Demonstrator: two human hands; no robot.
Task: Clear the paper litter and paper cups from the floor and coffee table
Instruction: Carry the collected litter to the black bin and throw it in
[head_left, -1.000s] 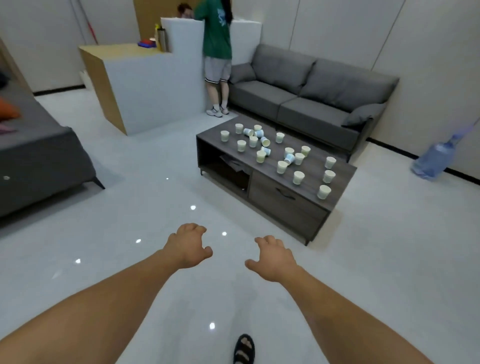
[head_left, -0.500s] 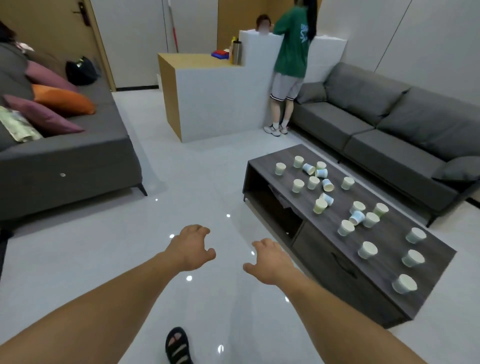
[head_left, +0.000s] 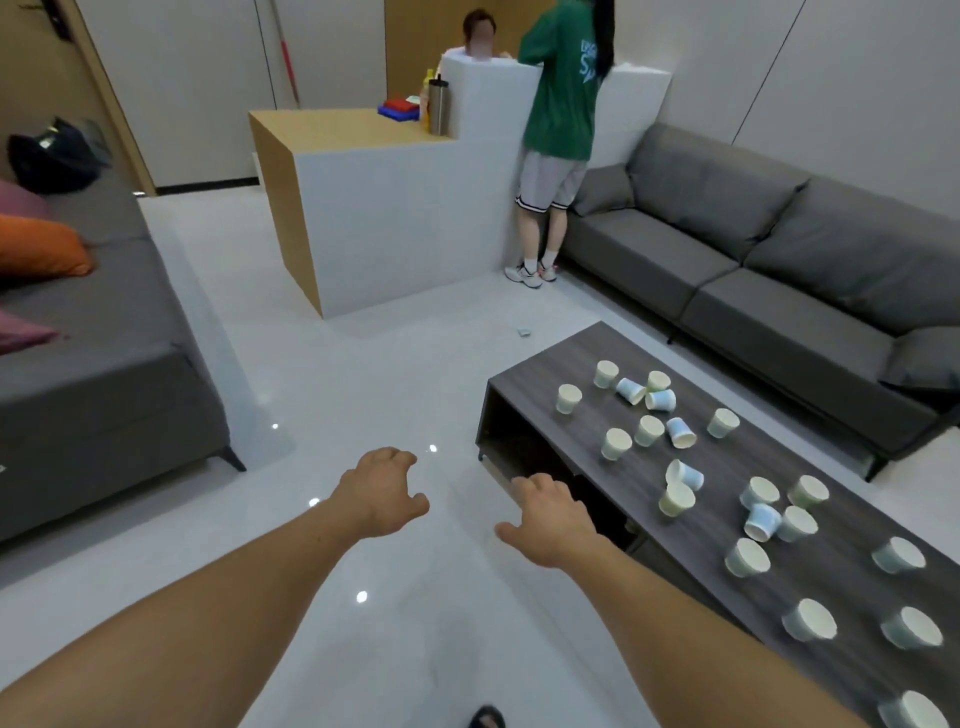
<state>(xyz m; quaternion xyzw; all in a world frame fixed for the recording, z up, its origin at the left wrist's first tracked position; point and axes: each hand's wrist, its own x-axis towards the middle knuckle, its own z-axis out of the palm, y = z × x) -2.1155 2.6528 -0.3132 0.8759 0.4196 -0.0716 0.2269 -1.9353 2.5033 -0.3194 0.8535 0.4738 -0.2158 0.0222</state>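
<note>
Several pale paper cups (head_left: 677, 500) stand or lie tipped on the dark wooden coffee table (head_left: 582, 410) at the right. A small scrap of paper litter (head_left: 523, 331) lies on the white floor beyond the table's far end. My left hand (head_left: 382, 493) and my right hand (head_left: 550, 519) are stretched forward over the floor, fingers loosely curled, holding nothing. My right hand hovers just in front of the table's near left corner, apart from the cups.
A grey sofa (head_left: 779, 270) lines the right wall behind the table. Another grey sofa (head_left: 93, 374) with an orange cushion (head_left: 41, 252) is at the left. A white and wood counter (head_left: 384, 208) stands ahead, with a person in a green shirt (head_left: 563, 93) beside it.
The view has moved closer to the coffee table and turned left, so the table now sits lower right. Both hands stay outstretched and empty.
</note>
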